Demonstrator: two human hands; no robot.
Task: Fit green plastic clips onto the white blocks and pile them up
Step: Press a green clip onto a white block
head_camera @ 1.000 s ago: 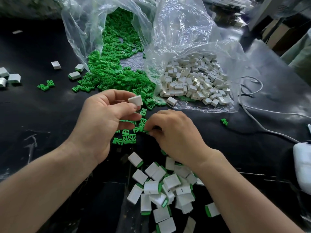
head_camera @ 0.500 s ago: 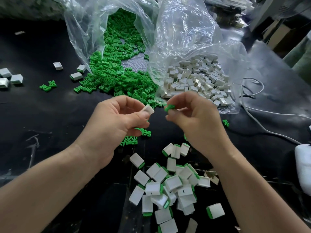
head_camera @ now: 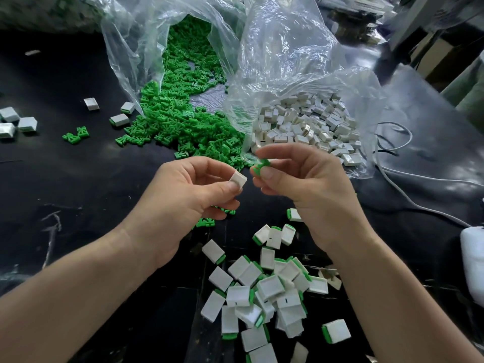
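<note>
No lettering, label, brand, number or sign can be read anywhere in view. The nearest thing to a mark is a short dark stroke on a few white blocks (head_camera: 288, 300) in the pile of clipped blocks (head_camera: 237, 269) (a plain line, not a character). The clear bags (head_camera: 288, 48) behind that pile show no legible print. The brown shapes (head_camera: 440, 56) far behind it and to its right are too blurred to tell.
</note>
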